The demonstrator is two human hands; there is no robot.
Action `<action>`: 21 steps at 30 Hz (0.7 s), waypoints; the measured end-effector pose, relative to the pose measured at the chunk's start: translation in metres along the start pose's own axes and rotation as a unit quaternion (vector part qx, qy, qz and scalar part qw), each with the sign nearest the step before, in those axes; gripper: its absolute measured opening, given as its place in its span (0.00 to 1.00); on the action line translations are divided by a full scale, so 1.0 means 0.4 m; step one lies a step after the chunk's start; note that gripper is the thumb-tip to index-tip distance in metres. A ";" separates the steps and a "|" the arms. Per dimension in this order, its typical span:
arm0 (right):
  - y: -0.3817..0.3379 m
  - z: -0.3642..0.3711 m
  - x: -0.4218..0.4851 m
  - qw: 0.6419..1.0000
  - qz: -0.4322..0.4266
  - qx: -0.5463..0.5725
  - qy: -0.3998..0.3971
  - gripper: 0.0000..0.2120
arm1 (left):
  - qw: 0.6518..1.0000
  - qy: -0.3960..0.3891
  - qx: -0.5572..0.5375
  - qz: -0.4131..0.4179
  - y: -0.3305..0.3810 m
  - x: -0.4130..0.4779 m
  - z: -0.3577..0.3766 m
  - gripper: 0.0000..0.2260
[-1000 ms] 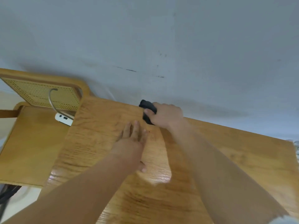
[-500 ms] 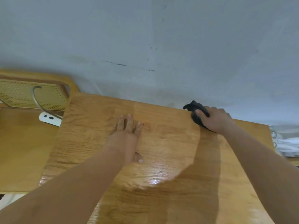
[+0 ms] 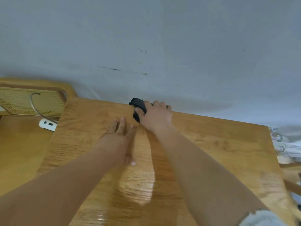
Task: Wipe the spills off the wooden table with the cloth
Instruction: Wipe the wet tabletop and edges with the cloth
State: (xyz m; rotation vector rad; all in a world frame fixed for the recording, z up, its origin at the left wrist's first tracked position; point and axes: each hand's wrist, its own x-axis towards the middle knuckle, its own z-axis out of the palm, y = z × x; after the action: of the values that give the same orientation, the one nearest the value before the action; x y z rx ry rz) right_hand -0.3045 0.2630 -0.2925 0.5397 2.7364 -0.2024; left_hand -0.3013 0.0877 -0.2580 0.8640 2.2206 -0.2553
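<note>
Moved left along the far table (image 3: 228, 144) edge, right hand (image 3: 156, 118) fingers curl around dark cloth (image 3: 138, 106); left hand (image 3: 120, 136) lies flat, fingers together.

Your wooden table (image 3: 211, 144) shows a glossy varnished top with strong grain, a bright sheen on its near part. The black cloth (image 3: 138, 106) at its far edge looks matt and soft. Left of the table, a chair's woven cane back (image 3: 17, 101) sits in a smooth wooden frame. Behind the table, the painted wall (image 3: 162, 38) is matt and scuffed.
</note>
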 end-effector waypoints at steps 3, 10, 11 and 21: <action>0.092 -0.007 0.000 0.999 -0.036 0.029 -0.019 0.31 | 0.999 -0.015 0.007 -0.044 0.032 -0.002 -0.017 0.58; 0.501 -0.034 -0.082 0.998 0.022 0.036 -0.052 0.31 | 0.997 0.061 -0.042 -0.008 0.331 -0.019 -0.038 0.44; 0.566 -0.032 -0.101 0.998 0.031 0.036 -0.050 0.31 | 0.996 0.071 -0.059 0.020 0.405 -0.015 -0.042 0.42; 1.074 -0.015 -0.210 0.981 0.137 0.135 -0.032 0.31 | 1.000 -0.012 -0.006 0.019 0.898 0.048 0.006 0.59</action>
State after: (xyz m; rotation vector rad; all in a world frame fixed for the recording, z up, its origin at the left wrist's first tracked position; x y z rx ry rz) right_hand -0.0654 0.6295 -0.2878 0.9568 2.5502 -0.5166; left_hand -0.0756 0.3676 -0.2465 0.8912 2.1783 -0.2339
